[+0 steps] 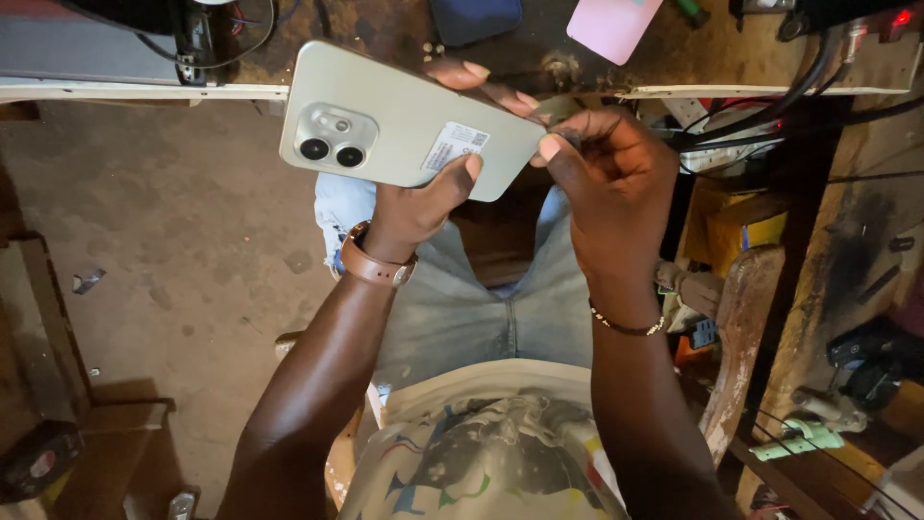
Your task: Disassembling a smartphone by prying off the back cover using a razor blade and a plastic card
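Left hand grips pale green phone from below, back face up, held above the lap just before the worktop edge. Right hand pinches the phone's right end; what its fingertips hold is unclear.

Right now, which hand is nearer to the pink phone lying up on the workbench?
Right. The right hand pinches the end of the pale green phone, just below the pink phone. The left hand grips the green phone's middle, farther left.
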